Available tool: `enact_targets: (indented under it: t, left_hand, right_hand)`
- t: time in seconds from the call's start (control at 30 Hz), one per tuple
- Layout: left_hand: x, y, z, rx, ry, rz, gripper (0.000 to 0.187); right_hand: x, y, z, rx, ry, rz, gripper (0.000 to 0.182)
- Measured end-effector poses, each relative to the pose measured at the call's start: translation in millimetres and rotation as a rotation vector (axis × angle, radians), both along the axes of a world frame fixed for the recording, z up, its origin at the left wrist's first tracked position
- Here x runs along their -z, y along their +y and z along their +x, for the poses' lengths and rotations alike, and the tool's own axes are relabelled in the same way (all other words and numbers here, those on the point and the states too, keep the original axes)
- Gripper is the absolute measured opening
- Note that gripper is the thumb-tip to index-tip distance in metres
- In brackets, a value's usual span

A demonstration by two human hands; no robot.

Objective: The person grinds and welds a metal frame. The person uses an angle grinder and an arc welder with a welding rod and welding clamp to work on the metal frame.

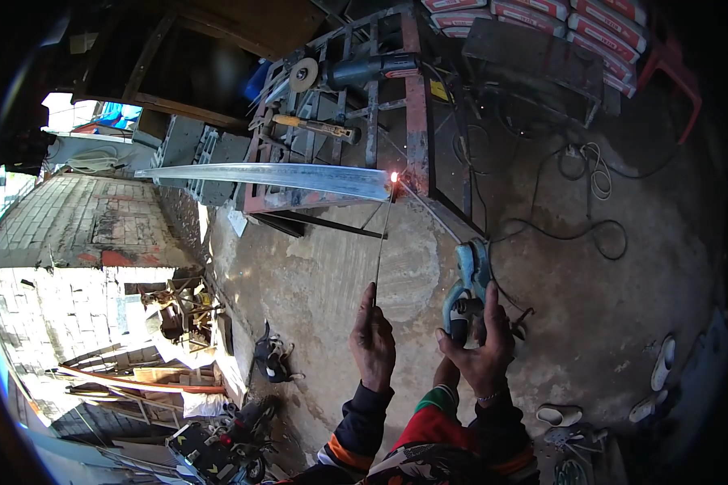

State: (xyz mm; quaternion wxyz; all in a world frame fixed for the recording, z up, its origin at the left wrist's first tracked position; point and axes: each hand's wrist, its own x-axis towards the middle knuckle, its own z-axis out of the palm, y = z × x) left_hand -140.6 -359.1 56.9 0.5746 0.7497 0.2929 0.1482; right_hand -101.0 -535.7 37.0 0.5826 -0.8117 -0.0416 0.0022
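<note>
- Metal bar [275, 175]: upper centre, across the slatted frame [416, 121]; left end extends beyond the frame's edge; glow at right end.
- Thin rod [379, 259]: reaches near the glow; left hand [372, 343], fingers closed on it.
- Electrode holder [467, 263]: right of centre; right hand [485, 338], fingers gripping its handle.
- Floor [590, 299]: spans from frame to slippers [558, 415], lower right; cable [611, 230] crosses right side.
</note>
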Motion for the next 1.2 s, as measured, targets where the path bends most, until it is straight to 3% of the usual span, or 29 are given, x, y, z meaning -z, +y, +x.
enact_targets:
  t: [0.13,0.2,0.73,0.8,1.0,1.1,1.2]
  left_hand:
    - [1.9,0.2,0.0,-0.006,-0.014,-0.011,0.046]
    - [1.2,0.0,-0.2,0.002,-0.014,-0.005,0.045]
    - [2.4,1.1,-1.7,0.013,-0.014,0.025,0.045]
    - [2.5,1.5,-0.9,0.014,-0.017,0.046,0.044]
    - [-7.9,-4.5,1.5,-0.050,0.041,-0.120,0.043]
    - [1.5,-2.1,0.7,-0.037,0.024,0.016,0.043]
    - [3.6,5.0,-2.2,-0.028,0.027,-0.041,0.043]
  right_hand:
    - [3.3,2.2,0.6,-0.007,-0.014,-0.011,0.105]
    - [5.3,4.9,2.9,0.071,-0.135,-0.021,0.097]
    - [5.4,4.9,2.7,0.052,-0.112,-0.019,0.098]
    - [4.0,3.0,2.4,-0.008,-0.075,-0.037,0.107]
    - [6.9,4.9,0.6,-0.004,-0.060,-0.067,0.108]
    - [7.7,5.5,0.3,0.000,-0.066,-0.086,0.109]
    - [8.0,2.6,2.1,-0.002,-0.118,-0.005,0.109]
